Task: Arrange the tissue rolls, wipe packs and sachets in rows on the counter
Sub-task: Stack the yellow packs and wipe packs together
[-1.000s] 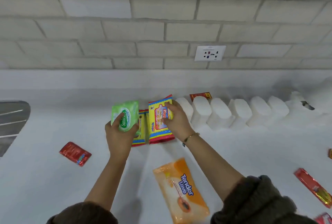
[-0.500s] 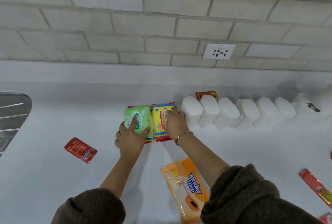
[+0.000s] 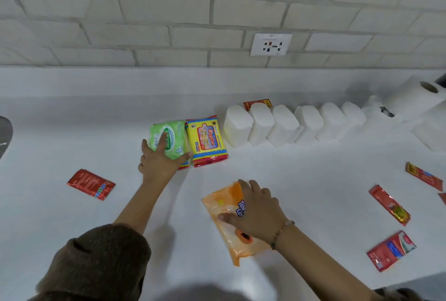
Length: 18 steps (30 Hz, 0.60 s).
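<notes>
Hands flat, fingers spread: left hand (image 3: 161, 164) presses green wipe pack (image 3: 176, 135) (mid-frame), right hand (image 3: 259, 214) covers orange wipe pack (image 3: 226, 236) below

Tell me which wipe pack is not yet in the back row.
The orange pack under the right hand: it lies alone in front; the green pack and yellow pack sit together behind.

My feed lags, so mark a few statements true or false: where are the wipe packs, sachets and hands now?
1. The left hand rests on the green wipe pack. True.
2. The orange wipe pack stands in the back row. False: it lies nearer, under the right hand.
3. The yellow wipe pack sits between the green wipe pack and the white tissue packs. True.
4. The red sachet at left touches the green wipe pack. False: it lies apart.
</notes>
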Each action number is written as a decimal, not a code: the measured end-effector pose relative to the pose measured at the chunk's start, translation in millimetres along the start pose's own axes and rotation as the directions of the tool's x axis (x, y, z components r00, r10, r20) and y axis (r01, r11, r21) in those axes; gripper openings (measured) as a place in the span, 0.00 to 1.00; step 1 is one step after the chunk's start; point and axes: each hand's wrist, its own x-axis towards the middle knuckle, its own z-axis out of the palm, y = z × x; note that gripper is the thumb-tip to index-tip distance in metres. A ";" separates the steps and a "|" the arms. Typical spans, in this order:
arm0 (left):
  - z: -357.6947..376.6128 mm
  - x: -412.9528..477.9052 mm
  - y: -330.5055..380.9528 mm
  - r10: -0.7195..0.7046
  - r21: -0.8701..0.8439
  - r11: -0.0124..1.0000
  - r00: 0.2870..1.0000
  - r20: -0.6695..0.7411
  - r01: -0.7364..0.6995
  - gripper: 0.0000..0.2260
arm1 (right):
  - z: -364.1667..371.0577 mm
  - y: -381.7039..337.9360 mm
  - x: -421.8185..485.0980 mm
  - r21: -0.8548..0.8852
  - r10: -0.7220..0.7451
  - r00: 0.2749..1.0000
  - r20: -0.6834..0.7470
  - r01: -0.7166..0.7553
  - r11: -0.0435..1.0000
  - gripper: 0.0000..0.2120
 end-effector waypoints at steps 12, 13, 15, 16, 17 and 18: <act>-1.2 -19.1 -29.3 0.362 0.048 0.932 0.930 -0.069 -0.359 0.28 | 47.9 -0.9 -44.1 -0.055 0.015 0.999 -0.030 -0.016 0.998 0.45; -1.6 -18.6 -29.9 0.368 0.029 0.930 0.927 -0.069 -0.367 0.26 | 48.2 -0.1 -42.8 -0.022 0.025 0.999 -0.039 -0.026 0.999 0.45; -1.8 -18.3 -31.1 0.380 0.012 0.925 0.922 -0.077 -0.380 0.25 | 46.7 2.5 -39.5 0.141 0.060 0.996 -0.059 -0.051 0.989 0.43; -1.9 -18.3 -31.3 0.385 0.005 0.923 0.919 -0.085 -0.386 0.24 | 41.6 3.0 -39.1 0.297 0.087 0.995 -0.053 -0.067 0.953 0.42; -1.6 -18.1 -31.4 0.388 -0.004 0.921 0.917 -0.092 -0.390 0.24 | 33.8 2.9 -38.0 0.474 0.116 0.993 -0.029 -0.088 0.876 0.40; -1.9 -17.2 -31.1 0.391 -0.014 0.919 0.915 -0.100 -0.394 0.24 | 23.4 1.8 -36.3 0.624 0.127 0.992 -0.012 -0.092 0.776 0.37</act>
